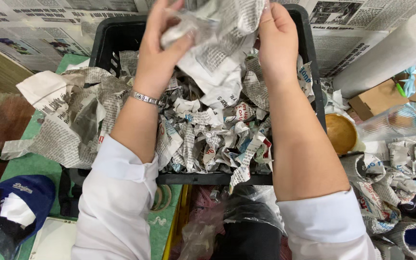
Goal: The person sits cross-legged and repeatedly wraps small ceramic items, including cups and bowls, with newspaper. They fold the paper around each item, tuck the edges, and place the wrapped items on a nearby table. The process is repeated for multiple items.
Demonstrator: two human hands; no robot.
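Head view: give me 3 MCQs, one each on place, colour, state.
1. Where is the paper roll?
A. right of the crate
B. inside the crate
C. under the cap

2. What colour is the crate?
A. red
B. black
C. white

3. What are the hands doing?
A. resting flat on the table
B. both gripping a newspaper wad
C. holding a cup

Answers:
1 A, the roll lies beyond the crate's right wall.
2 B, its rim and walls are black.
3 B, the left hand and right hand clutch the newspaper wad above the scraps that fill the crate.
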